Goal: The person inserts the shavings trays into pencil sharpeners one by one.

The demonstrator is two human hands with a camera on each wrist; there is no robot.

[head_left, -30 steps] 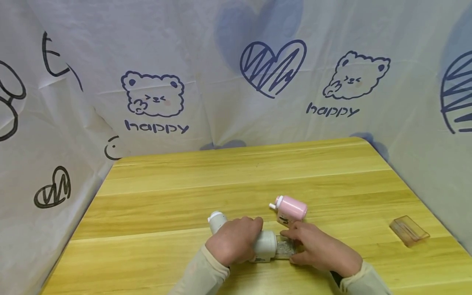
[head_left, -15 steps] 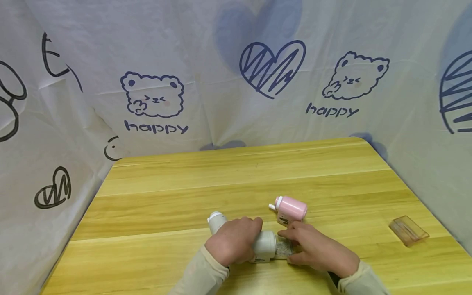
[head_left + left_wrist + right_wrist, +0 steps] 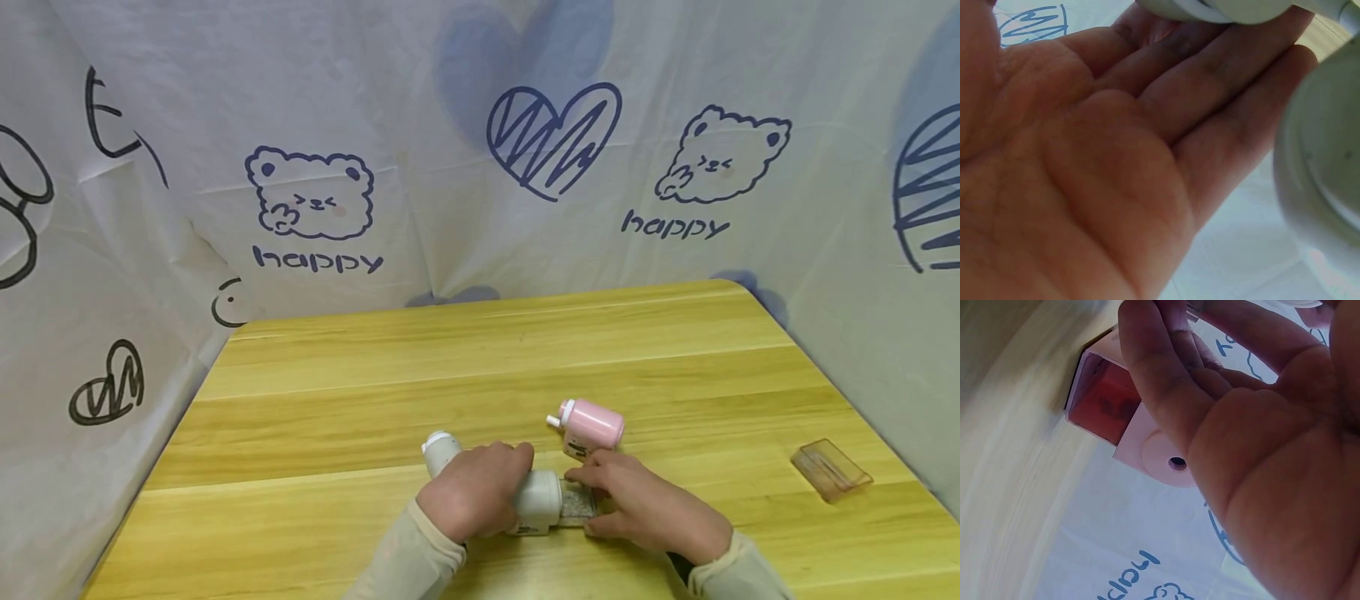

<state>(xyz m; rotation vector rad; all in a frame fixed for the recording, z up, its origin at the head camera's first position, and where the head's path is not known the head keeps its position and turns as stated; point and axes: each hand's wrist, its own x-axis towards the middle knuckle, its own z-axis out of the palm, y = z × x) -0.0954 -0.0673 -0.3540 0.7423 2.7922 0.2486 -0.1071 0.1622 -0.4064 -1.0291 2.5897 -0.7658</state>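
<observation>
On the table in the head view, my left hand [image 3: 476, 492] grips a white crank pencil sharpener [image 3: 538, 502] lying near the front. Its knob end shows left of the hand, and the left wrist view has pale rounded parts of the sharpener [image 3: 1329, 144] beside the fingers. My right hand [image 3: 648, 504] pinches the clear shavings drawer [image 3: 577, 505] between thumb and fingers at its outer end. The drawer sticks partly out of the sharpener and holds grey shavings. Just behind the right hand's fingers stands a pink crank sharpener [image 3: 592, 425]; the right wrist view shows its open drawer slot [image 3: 1107, 403].
A brownish see-through drawer [image 3: 832, 469] lies by itself on the right of the wooden table [image 3: 360, 392]. White cloth [image 3: 442, 225] with drawn hearts and bears hangs behind the table and along both sides.
My right hand and the drawer have shifted slightly left, toward the white sharpener, mostly during the first half second. The left hand keeps its grip in the same place.
</observation>
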